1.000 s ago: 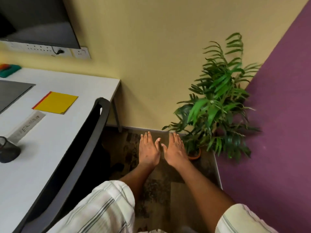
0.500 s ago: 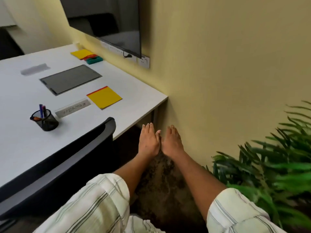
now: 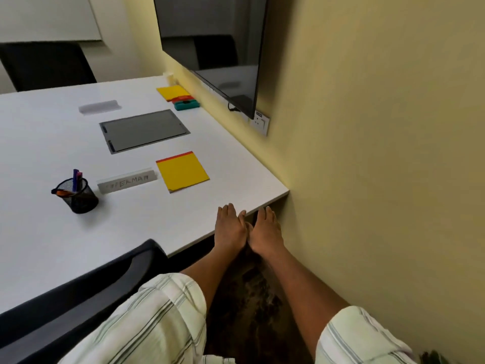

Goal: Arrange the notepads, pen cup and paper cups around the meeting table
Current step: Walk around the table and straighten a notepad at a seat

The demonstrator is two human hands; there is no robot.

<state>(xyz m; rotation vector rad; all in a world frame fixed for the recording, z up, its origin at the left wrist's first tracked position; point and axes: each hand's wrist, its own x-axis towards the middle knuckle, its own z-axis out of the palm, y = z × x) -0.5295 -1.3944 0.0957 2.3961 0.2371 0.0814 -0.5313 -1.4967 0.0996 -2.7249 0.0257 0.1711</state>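
Your left hand [image 3: 231, 227] and right hand [image 3: 265, 232] were stretched out flat, palms down, side by side with the thumbs touching. The fingers were straight and neither hand held anything. The left fingertips [image 3: 227, 207] lay over the near edge of the white meeting table [image 3: 39, 232], and the right fingertips reached that edge close to the corner by the wall.

Just beyond your hands, a yellow notepad with a red strip [image 3: 182, 171] lay flat on the table. A name plate [image 3: 127, 180] stood beside it on its left. Further left was the black mesh pen cup [image 3: 76, 191], upright with pens in it.

Behind these a grey panel [image 3: 144, 131] sat flush in the tabletop. A second yellow notepad [image 3: 173, 92] lay at the far end near the wall, touching a teal and red object [image 3: 186, 103]. A dark chair back [image 3: 78, 285] stood against the near edge on your left, and a dark screen [image 3: 217, 48] hung on the wall above.
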